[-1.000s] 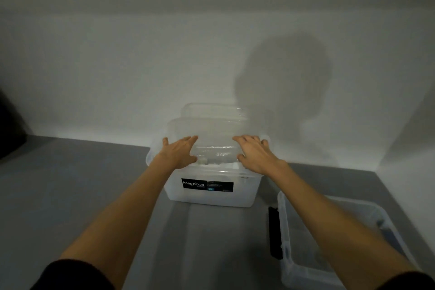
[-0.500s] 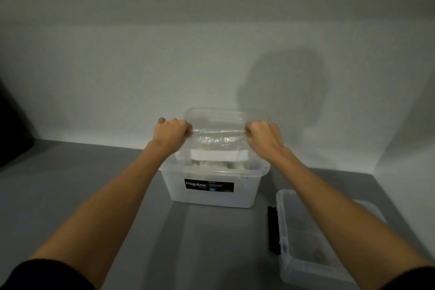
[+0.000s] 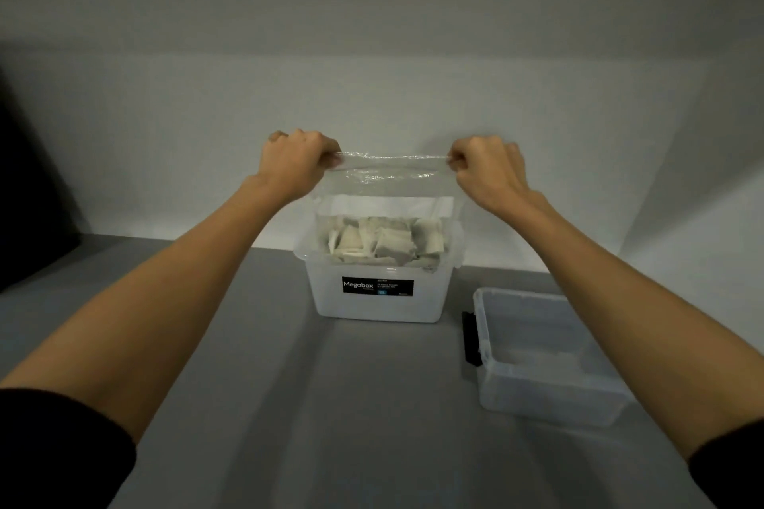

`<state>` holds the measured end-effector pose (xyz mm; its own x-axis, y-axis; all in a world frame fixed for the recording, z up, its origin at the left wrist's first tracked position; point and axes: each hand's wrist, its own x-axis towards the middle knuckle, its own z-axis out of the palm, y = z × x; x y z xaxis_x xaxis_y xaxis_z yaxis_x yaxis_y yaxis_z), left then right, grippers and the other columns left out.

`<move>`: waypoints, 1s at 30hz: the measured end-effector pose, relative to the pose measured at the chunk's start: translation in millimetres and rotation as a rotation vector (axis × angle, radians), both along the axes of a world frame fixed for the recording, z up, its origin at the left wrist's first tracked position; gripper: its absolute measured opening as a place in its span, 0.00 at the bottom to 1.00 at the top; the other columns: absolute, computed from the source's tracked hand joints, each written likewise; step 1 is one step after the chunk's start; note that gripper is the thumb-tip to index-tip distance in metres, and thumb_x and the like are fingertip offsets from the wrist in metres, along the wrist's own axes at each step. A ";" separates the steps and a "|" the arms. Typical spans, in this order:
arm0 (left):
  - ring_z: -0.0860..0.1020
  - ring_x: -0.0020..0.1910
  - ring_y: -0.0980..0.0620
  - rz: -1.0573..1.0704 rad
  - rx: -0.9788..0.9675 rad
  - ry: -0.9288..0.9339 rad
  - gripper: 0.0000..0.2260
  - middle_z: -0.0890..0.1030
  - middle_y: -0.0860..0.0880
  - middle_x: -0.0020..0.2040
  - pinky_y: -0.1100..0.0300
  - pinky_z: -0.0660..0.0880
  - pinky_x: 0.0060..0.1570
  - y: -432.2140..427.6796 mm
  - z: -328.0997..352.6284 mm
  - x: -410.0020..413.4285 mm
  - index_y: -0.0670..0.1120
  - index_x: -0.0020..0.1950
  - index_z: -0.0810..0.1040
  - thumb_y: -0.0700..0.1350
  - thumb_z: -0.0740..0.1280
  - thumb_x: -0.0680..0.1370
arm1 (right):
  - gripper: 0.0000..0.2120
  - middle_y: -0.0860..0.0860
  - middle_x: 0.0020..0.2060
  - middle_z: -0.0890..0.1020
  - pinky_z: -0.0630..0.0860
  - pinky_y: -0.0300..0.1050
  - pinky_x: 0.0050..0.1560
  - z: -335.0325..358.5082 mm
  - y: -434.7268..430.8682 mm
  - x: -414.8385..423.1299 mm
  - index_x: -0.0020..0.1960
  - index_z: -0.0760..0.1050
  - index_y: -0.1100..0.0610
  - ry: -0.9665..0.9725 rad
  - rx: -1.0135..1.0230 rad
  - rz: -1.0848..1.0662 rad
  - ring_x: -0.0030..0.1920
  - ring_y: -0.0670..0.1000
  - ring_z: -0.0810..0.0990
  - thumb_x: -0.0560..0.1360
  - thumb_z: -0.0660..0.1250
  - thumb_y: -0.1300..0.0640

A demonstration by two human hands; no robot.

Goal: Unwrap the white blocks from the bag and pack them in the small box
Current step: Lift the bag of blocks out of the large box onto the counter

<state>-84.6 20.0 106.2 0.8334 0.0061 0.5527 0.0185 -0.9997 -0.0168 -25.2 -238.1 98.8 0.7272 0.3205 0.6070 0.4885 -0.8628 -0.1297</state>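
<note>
Left hand (image 3: pixel 294 163) and right hand (image 3: pixel 484 171) pinch crinkly clear bag (image 3: pixel 388 180).

One wide-angle camera, worn on the person's head, looked forward and down across the grey table (image 3: pixel 289 384) toward the far wall (image 3: pixel 372 74). It sat near, the table filling the lower half of its view.

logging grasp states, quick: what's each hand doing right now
left hand: closed, gripping the top left corner of the clear bag
right hand: closed, gripping the top right corner of the same bag
</note>
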 end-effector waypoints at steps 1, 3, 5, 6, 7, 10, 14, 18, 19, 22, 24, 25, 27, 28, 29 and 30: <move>0.79 0.52 0.40 -0.001 -0.004 0.004 0.10 0.83 0.45 0.51 0.51 0.69 0.55 0.8 -1.5 -8.0 0.50 0.55 0.81 0.46 0.61 0.80 | 0.12 0.55 0.47 0.84 0.67 0.49 0.50 -2.3 0.0 -8.4 0.49 0.80 0.58 0.004 -0.007 -0.005 0.51 0.61 0.79 0.73 0.60 0.65; 0.79 0.51 0.41 -0.014 -0.010 0.026 0.09 0.83 0.47 0.50 0.51 0.70 0.54 1.7 -9.8 -25.3 0.50 0.55 0.81 0.45 0.61 0.80 | 0.11 0.55 0.48 0.84 0.68 0.49 0.51 -12.3 0.3 -25.5 0.50 0.80 0.58 0.022 -0.028 -0.006 0.52 0.61 0.79 0.74 0.60 0.64; 0.80 0.50 0.43 -0.036 -0.027 0.069 0.09 0.84 0.48 0.49 0.51 0.71 0.53 2.2 -26.2 -42.8 0.50 0.54 0.82 0.46 0.62 0.80 | 0.12 0.54 0.49 0.84 0.68 0.50 0.53 -29.0 0.3 -42.7 0.51 0.80 0.57 0.073 -0.048 0.001 0.52 0.59 0.80 0.74 0.60 0.64; 0.80 0.50 0.43 -0.038 -0.043 0.099 0.09 0.84 0.49 0.49 0.52 0.71 0.53 2.9 -37.1 -51.4 0.50 0.54 0.82 0.47 0.63 0.80 | 0.12 0.53 0.49 0.84 0.69 0.50 0.53 -39.0 0.1 -51.3 0.51 0.80 0.57 0.113 -0.058 0.005 0.52 0.59 0.80 0.74 0.60 0.64; 0.80 0.50 0.44 -0.037 -0.060 0.130 0.08 0.84 0.50 0.50 0.52 0.72 0.51 3.7 -49.1 -59.8 0.50 0.53 0.82 0.46 0.63 0.79 | 0.12 0.53 0.50 0.84 0.69 0.50 0.54 -50.0 -0.5 -60.0 0.52 0.81 0.57 0.155 -0.071 0.009 0.52 0.58 0.80 0.74 0.60 0.64; 0.80 0.52 0.46 -0.033 -0.100 0.250 0.08 0.84 0.51 0.52 0.54 0.73 0.48 4.8 -87.7 -84.2 0.53 0.54 0.82 0.49 0.64 0.79 | 0.11 0.52 0.49 0.84 0.74 0.51 0.54 -86.9 -3.2 -83.9 0.50 0.81 0.56 0.273 -0.100 0.032 0.51 0.57 0.81 0.75 0.61 0.64; 0.79 0.54 0.49 -0.046 -0.160 0.400 0.09 0.82 0.53 0.54 0.53 0.73 0.51 0.1 -130.2 -107.3 0.54 0.55 0.81 0.51 0.64 0.79 | 0.10 0.51 0.46 0.85 0.77 0.54 0.52 -130.8 -6.1 -107.2 0.46 0.81 0.57 0.412 -0.130 0.065 0.47 0.54 0.82 0.75 0.62 0.64; 0.80 0.54 0.48 -0.046 -0.176 0.467 0.09 0.82 0.54 0.55 0.53 0.73 0.50 -3.0 -158.4 -116.2 0.54 0.56 0.81 0.51 0.63 0.79 | 0.09 0.53 0.45 0.84 0.79 0.55 0.50 -158.8 -9.5 -115.7 0.46 0.81 0.58 0.472 -0.135 0.070 0.47 0.54 0.82 0.76 0.62 0.64; 0.79 0.54 0.49 -0.047 -0.179 0.470 0.09 0.82 0.54 0.55 0.54 0.72 0.49 -4.3 -162.5 -117.6 0.53 0.56 0.81 0.50 0.63 0.80 | 0.09 0.53 0.46 0.84 0.79 0.55 0.51 -163.0 -10.2 -116.4 0.47 0.81 0.58 0.478 -0.134 0.068 0.47 0.54 0.82 0.76 0.62 0.64; 0.79 0.54 0.48 -0.054 -0.190 0.475 0.10 0.82 0.53 0.55 0.54 0.73 0.50 -5.1 -168.3 -117.6 0.52 0.56 0.81 0.50 0.63 0.80 | 0.09 0.53 0.47 0.84 0.79 0.55 0.52 -170.1 -11.1 -116.7 0.48 0.81 0.59 0.487 -0.114 0.072 0.48 0.54 0.82 0.77 0.61 0.63; 0.79 0.54 0.50 -0.082 -0.276 0.530 0.11 0.82 0.53 0.55 0.53 0.75 0.52 0.6 -169.1 -114.6 0.51 0.56 0.81 0.53 0.63 0.79 | 0.09 0.54 0.47 0.84 0.80 0.54 0.49 -170.5 -12.6 -115.4 0.49 0.81 0.59 0.505 -0.105 0.074 0.47 0.54 0.82 0.77 0.62 0.62; 0.79 0.54 0.51 -0.105 -0.355 0.559 0.14 0.82 0.53 0.55 0.51 0.76 0.54 4.1 -168.6 -113.8 0.51 0.56 0.81 0.57 0.64 0.78 | 0.09 0.53 0.47 0.84 0.80 0.53 0.49 -169.7 -13.9 -114.9 0.49 0.81 0.59 0.526 -0.100 0.075 0.47 0.53 0.82 0.77 0.62 0.61; 0.79 0.55 0.50 -0.128 -0.517 0.615 0.24 0.82 0.50 0.58 0.49 0.75 0.58 10.5 -166.8 -113.8 0.49 0.58 0.80 0.65 0.61 0.75 | 0.10 0.53 0.49 0.84 0.78 0.50 0.51 -165.9 -17.6 -115.7 0.53 0.80 0.58 0.622 -0.068 0.094 0.49 0.53 0.81 0.78 0.63 0.56; 0.78 0.58 0.48 -0.113 -0.577 0.652 0.29 0.80 0.47 0.60 0.50 0.74 0.60 12.5 -166.6 -114.3 0.47 0.61 0.79 0.68 0.59 0.73 | 0.12 0.53 0.52 0.82 0.76 0.47 0.53 -163.7 -19.4 -116.8 0.56 0.79 0.58 0.702 -0.036 0.115 0.53 0.53 0.80 0.79 0.63 0.53; 0.76 0.60 0.46 -0.076 -0.634 0.699 0.33 0.78 0.45 0.63 0.49 0.72 0.62 14.0 -166.9 -114.9 0.45 0.64 0.76 0.69 0.56 0.73 | 0.16 0.52 0.56 0.80 0.73 0.45 0.56 -161.1 -20.8 -119.3 0.60 0.77 0.59 0.799 -0.005 0.130 0.58 0.53 0.78 0.79 0.61 0.49; 0.75 0.62 0.44 -0.019 -0.696 0.748 0.36 0.75 0.44 0.66 0.48 0.71 0.62 15.2 -168.0 -115.1 0.44 0.68 0.72 0.70 0.54 0.73 | 0.21 0.52 0.60 0.77 0.70 0.44 0.57 -159.2 -21.0 -122.2 0.63 0.74 0.59 0.891 0.044 0.131 0.61 0.53 0.76 0.79 0.60 0.44</move>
